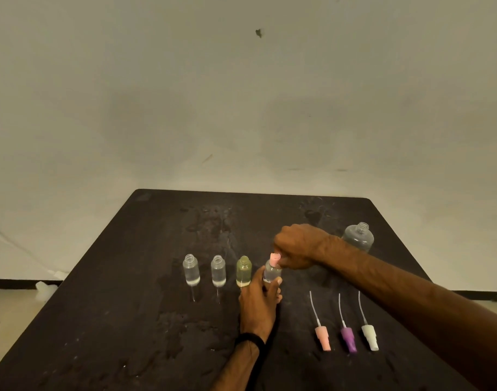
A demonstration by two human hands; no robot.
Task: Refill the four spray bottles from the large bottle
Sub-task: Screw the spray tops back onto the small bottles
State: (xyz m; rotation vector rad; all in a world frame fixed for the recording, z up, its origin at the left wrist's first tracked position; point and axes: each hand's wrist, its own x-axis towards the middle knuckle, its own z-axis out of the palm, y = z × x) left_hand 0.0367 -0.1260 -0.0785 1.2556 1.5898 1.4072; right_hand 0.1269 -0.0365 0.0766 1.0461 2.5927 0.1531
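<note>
Head view, frame centre: the fourth spray bottle (pixel 272 272) is gripped upright by the left hand (pixel 260 301) while its pink sprayer cap (pixel 274 259) is pinched by the right hand (pixel 296 246), best turned squarely to avoid cross-threading.

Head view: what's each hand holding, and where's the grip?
Left hand grips the fourth spray bottle round its body. Right hand pinches the pink spray cap at that bottle's neck.

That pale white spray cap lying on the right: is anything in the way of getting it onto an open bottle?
Nothing visible blocks it. The white spray cap lies free on the dark table; three small clear bottles stand uncapped.
</note>
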